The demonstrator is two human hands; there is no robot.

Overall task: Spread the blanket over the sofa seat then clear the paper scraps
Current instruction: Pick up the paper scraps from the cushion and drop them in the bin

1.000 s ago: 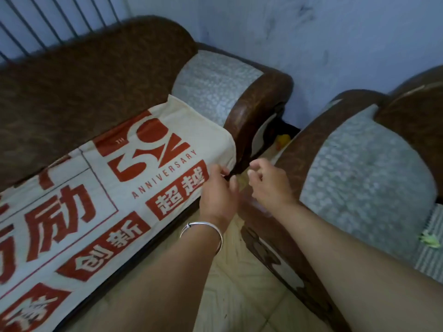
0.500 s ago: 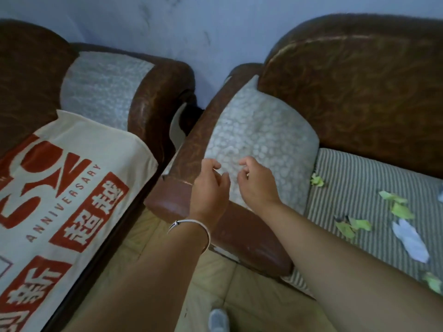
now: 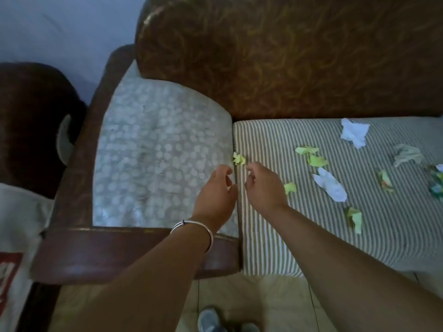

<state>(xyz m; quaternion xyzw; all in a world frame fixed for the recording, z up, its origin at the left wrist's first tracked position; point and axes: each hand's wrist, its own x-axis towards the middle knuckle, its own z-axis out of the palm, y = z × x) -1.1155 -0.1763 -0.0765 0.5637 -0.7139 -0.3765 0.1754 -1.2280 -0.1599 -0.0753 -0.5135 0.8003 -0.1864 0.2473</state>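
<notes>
Far left edge: blanket (image 3: 16, 226) lies on the neighbouring sofa (image 3: 28, 111), with only a corner in view. From that, spreading looks done. The step in hand is clearing the paper scraps (image 3: 311, 159).

Padded armrest (image 3: 155, 152) stands like a wall along the left side of the striped seat (image 3: 275, 236). Left hand (image 3: 217, 195) hovers at the armrest's inner edge. Its grip is slack, fingers loosely curled, nothing in it.

Nearest scrap (image 3: 239, 159), yellow-green, sits in the seam between armrest and seat, just beyond both hands. Right hand (image 3: 263, 188) hovers over the seat, its grip likewise loose and empty.

Next move, as I read it, is a fingertip pinch into that seam. The armrest crowds it from the left, so the seat side gives freer entry.

Rightward, green and white scraps lie scattered flat on the seat, mostly apart, with open room above and the backrest (image 3: 287, 56) behind. Some reach the right frame edge, so more may lie unseen.
</notes>
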